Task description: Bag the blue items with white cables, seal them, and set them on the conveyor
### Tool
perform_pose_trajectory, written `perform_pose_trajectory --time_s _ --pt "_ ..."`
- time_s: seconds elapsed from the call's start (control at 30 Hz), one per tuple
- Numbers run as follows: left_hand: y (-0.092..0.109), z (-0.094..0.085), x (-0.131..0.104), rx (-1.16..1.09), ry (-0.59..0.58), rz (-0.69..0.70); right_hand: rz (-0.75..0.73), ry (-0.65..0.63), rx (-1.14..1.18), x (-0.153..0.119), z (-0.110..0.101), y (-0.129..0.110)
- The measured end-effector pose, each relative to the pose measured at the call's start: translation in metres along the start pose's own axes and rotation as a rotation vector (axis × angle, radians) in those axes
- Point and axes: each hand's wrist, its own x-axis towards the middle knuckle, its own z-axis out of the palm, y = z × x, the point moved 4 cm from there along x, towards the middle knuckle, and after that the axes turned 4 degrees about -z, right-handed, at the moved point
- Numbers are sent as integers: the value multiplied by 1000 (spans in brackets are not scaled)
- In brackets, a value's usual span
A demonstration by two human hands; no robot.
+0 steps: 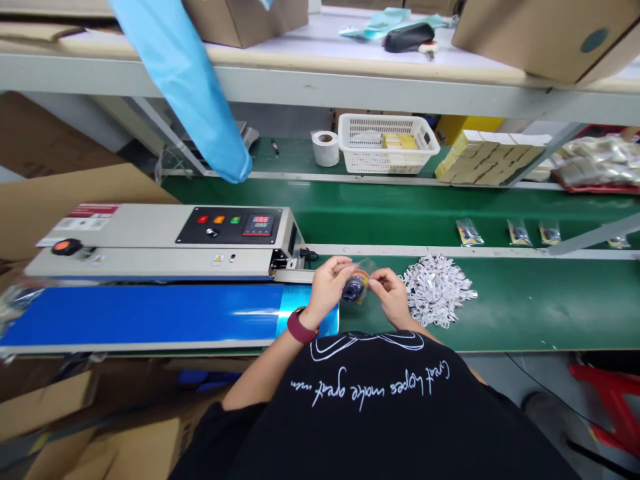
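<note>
A clear packet enclosing a dark bundle is between both hands.

so on your upper shelf you've got a brown left-hand box, another carton off to the right, and a black-handled tool between them; below that you've a white roll right beside a white basket

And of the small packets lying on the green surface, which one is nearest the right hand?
The leftmost packet, just beyond the white pile; the other three packets lie farther right from the right hand.
</note>
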Motion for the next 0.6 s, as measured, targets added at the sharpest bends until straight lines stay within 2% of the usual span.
perform_pose_trajectory --time_s 0.07,0.13,0.23,0.3,0.33,0.4,0.47,0.53,0.6 --pt "-6 -8 -8 -57 -14 8 -38 -12 -1 0 10 -2" --pt "-12 -19 -17 -24 39 30 -72 -31 16 -1 19 -3" --pt "-23 -41 -30 155 289 53 -128 -55 -56 -3 29 0" --pt "-26 -54 -39 266 451 106 -217 -64 -183 -5 32 1" --pt "-26 -60 -42 306 496 149 -284 -78 -251 -5 33 1" --pt "-25 -68 -48 339 490 228 -428 -115 -357 -6 34 -1" --pt "-24 -74 -50 276 378 236 -503 -160 -383 -7 38 -2" --pt "-24 -82 -53 199 300 211 -444 -170 -304 -7 44 0" --pt "-25 -92 -55 214 347 220 -288 -167 -158 -8 55 7"
